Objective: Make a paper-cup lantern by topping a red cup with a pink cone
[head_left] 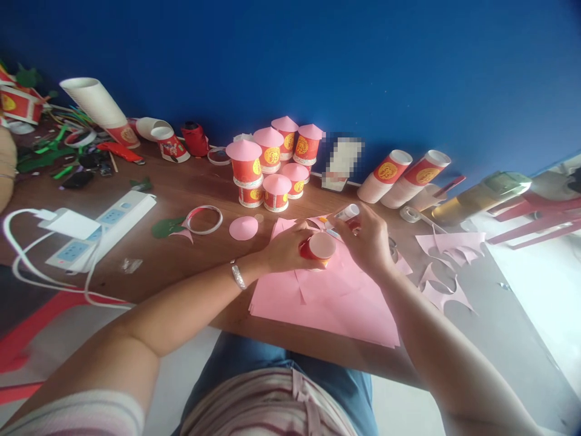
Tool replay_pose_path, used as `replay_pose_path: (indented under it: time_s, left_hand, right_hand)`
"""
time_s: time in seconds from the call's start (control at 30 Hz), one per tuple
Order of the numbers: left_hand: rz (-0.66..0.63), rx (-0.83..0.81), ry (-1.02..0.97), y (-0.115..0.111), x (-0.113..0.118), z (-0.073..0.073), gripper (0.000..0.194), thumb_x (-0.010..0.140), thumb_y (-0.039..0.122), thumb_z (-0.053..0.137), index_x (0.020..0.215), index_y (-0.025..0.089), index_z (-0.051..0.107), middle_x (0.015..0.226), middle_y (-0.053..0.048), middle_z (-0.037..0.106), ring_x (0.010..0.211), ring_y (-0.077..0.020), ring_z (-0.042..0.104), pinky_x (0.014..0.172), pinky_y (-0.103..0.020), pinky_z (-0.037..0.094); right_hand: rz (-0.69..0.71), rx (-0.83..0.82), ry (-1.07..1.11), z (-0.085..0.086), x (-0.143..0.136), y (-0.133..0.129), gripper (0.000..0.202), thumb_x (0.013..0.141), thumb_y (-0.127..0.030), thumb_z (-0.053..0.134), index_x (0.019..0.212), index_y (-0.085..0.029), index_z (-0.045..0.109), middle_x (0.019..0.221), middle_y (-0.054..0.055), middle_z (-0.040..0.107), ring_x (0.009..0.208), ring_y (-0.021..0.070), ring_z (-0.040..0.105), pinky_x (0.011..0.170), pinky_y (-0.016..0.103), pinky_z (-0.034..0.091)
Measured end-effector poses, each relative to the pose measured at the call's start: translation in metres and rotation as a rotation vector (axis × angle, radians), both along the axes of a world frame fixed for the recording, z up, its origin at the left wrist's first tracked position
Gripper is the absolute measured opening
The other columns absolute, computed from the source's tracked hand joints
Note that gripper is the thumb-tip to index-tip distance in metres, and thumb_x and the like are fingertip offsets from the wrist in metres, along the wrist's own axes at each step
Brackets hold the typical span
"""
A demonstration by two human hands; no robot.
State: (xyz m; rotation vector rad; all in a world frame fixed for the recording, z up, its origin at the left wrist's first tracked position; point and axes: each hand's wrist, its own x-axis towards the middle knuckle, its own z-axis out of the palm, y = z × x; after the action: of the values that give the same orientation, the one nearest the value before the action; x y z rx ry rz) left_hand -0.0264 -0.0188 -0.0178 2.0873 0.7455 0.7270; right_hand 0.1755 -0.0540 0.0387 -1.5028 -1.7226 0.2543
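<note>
My left hand [285,247] is closed round a red paper cup [321,248], whose pale pink flat end faces up. In my right hand [371,237] is a small white tube [347,213] that looks like a glue bottle, held tilted just beyond the cup. Beneath both hands lies a stack of pink paper sheets [327,309]. Left of the cup, a pink paper cone [244,228] rests on the table. Behind it stand several red cups with pink cone tops [271,154], some stacked.
A white power strip [109,227] with a charger and looping cables lies left. Cup stacks [385,175] lean at back right, near a tape roll [410,213] and a golden bottle [476,197]. Pink paper scraps [447,287] lie right. A blue wall [290,60] rises behind.
</note>
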Motion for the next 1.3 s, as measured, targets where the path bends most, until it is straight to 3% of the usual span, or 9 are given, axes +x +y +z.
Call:
replay_pose_path:
  time_s: [0.13,0.27,0.43,0.63,0.77,0.87,1.07,1.3]
  left_hand:
    - [0.002,-0.001,-0.014,0.000,-0.001,-0.001,0.058,0.072,0.047,0.091,0.121,0.025,0.069,0.138,-0.010,0.066,0.138,-0.0332,0.058,0.115,-0.048,0.052]
    - [0.006,0.004,-0.042,0.000,0.000,-0.005,0.063,0.071,0.048,0.092,0.124,0.024,0.069,0.132,-0.010,0.069,0.136,-0.0325,0.060,0.115,-0.048,0.052]
    - [0.000,0.041,-0.060,0.000,0.001,-0.005,0.059,0.073,0.045,0.092,0.123,0.023,0.070,0.136,-0.011,0.068,0.138,-0.0325,0.059,0.118,-0.047,0.050]
    - [-0.010,0.043,-0.068,0.000,0.001,-0.003,0.058,0.073,0.044,0.092,0.122,0.021,0.070,0.137,-0.012,0.067,0.136,-0.0321,0.060,0.117,-0.046,0.051]
    - [0.004,-0.005,-0.020,-0.001,0.000,-0.001,0.060,0.074,0.047,0.091,0.124,0.022,0.069,0.139,-0.011,0.065,0.137,-0.0327,0.058,0.116,-0.046,0.051]
    - [0.009,-0.026,0.012,-0.001,-0.001,0.000,0.060,0.074,0.049,0.090,0.124,0.023,0.069,0.141,-0.010,0.065,0.137,-0.0331,0.058,0.117,-0.047,0.050]
    - [-0.010,0.011,0.026,0.002,-0.001,-0.002,0.059,0.074,0.047,0.089,0.123,0.022,0.070,0.142,-0.011,0.063,0.135,-0.0346,0.057,0.111,-0.047,0.054]
    - [-0.018,0.050,0.023,0.003,-0.001,-0.005,0.057,0.078,0.041,0.087,0.127,0.021,0.068,0.133,-0.012,0.063,0.120,-0.0310,0.062,0.102,-0.044,0.055]
  right_hand:
    - [-0.031,-0.124,0.038,-0.007,0.012,0.015,0.043,0.088,-0.063,0.072,0.076,-0.023,0.063,0.069,0.003,0.069,0.061,0.0178,0.059,0.058,0.030,0.043]
    - [0.074,-0.377,0.286,-0.017,0.014,0.030,0.054,0.077,-0.072,0.078,0.071,-0.021,0.062,0.061,0.001,0.066,0.054,0.0150,0.056,0.052,0.028,0.042]
    - [0.245,-0.527,0.609,-0.021,0.010,0.036,0.052,0.069,-0.064,0.088,0.072,-0.019,0.063,0.061,0.000,0.064,0.056,0.0131,0.056,0.052,0.026,0.042]
    - [0.302,-0.576,0.744,-0.020,0.014,0.037,0.049,0.068,-0.060,0.092,0.075,-0.019,0.065,0.061,-0.002,0.062,0.055,0.0123,0.055,0.052,0.026,0.041]
    - [0.275,-0.499,0.655,-0.013,0.011,0.031,0.053,0.070,-0.065,0.090,0.075,-0.019,0.064,0.062,-0.002,0.062,0.056,0.0131,0.056,0.054,0.028,0.044]
    - [0.237,-0.387,0.440,-0.003,0.007,0.022,0.051,0.077,-0.067,0.083,0.079,-0.020,0.065,0.066,0.001,0.065,0.060,0.0151,0.058,0.058,0.029,0.046]
    - [0.235,-0.106,-0.064,0.006,0.002,0.009,0.026,0.093,-0.040,0.070,0.079,-0.022,0.058,0.075,0.001,0.064,0.066,0.0158,0.057,0.062,0.029,0.041]
    - [0.328,-0.008,-0.173,0.005,-0.002,0.011,0.024,0.097,-0.032,0.067,0.081,-0.023,0.053,0.078,0.000,0.059,0.067,0.0150,0.054,0.062,0.028,0.038]
